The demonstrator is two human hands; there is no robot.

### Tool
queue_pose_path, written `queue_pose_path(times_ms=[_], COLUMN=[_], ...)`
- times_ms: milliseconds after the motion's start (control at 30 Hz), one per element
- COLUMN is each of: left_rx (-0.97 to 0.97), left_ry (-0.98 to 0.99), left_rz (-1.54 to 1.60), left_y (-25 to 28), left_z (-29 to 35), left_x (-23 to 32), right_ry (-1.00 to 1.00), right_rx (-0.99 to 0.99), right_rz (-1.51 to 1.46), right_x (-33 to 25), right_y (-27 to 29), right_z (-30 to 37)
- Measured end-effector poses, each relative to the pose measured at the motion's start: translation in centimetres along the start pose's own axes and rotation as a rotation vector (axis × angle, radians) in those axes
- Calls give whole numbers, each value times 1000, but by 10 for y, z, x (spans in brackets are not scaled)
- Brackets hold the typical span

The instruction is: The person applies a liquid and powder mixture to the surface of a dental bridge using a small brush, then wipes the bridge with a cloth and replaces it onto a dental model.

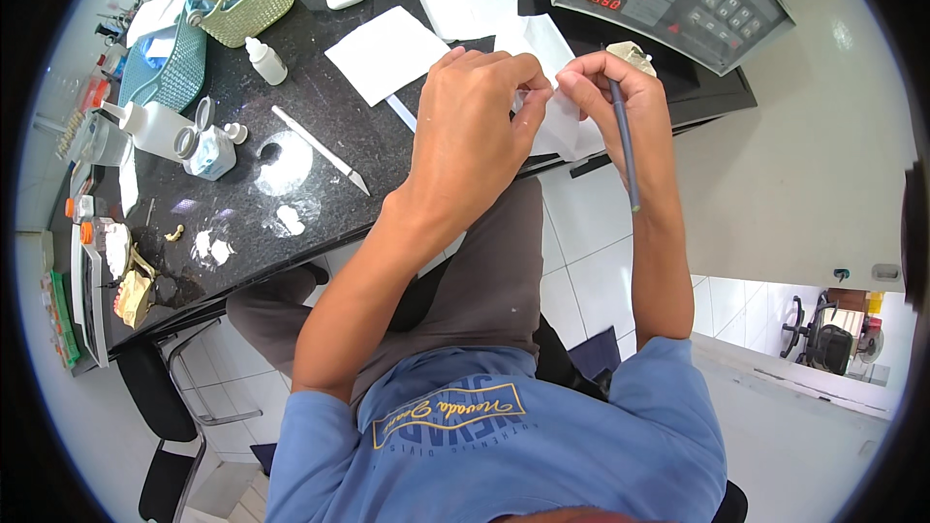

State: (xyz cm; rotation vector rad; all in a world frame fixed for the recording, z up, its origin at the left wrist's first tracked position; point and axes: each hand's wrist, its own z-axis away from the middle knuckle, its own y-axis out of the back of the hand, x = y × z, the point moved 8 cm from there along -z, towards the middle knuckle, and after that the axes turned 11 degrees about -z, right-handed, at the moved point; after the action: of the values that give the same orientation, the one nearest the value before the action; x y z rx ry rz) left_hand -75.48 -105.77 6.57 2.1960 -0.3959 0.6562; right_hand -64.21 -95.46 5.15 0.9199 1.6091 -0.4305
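In front of my chest, both hands are raised close together over white paper sheets [562, 121] at the table edge. My left hand [470, 121] is closed, thumb against forefinger; whatever sits in that pinch is too small or hidden to name. Nearly touching it are the thumb and forefinger of my right hand [635, 102]. A slim dark grey pencil-like stick [625, 145] rests across that right hand, held among the fingers with its lower end pointing back toward me. Behind the right hand a cream-coloured lump [632, 56] partly shows.
On the black table [358, 145] lie a white-handled knife [320, 150], white powder patches [290, 220], a small white bottle [265, 61], baskets [247, 15] and dental casts [134, 295]. A device with red digits [668, 0] stands at the far right.
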Motion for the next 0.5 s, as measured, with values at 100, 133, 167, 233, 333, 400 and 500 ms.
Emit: queue_pose_path(times_ms=[100, 133, 167, 233, 333, 400, 500], left_rx=[8, 5, 6, -4, -118, -75, -52], left_ry=[-6, -11, -11, -7, 21, 15, 20], left_rz=[9, 14, 13, 9, -41, -72, -80], left_y=[-3, -4, -5, -9, -22, -24, -27], left_z=[0, 0, 0, 0, -1, -2, -4], left_x=[-3, -4, -4, -3, -6, -8, -9], right_ry=[-50, -39, -38, -34, -18, -2, 3], right_rx=[78, 110, 109, 95, 73, 47, 19], right_rz=[-81, -128, -128, -107, -38, -38, -36], right_x=[8, 9, 9, 10, 5, 2, -1], right_y=[4, 5, 5, 7, 8, 10, 13], right_z=[-1, -1, -1, -1, -3, -5, -4])
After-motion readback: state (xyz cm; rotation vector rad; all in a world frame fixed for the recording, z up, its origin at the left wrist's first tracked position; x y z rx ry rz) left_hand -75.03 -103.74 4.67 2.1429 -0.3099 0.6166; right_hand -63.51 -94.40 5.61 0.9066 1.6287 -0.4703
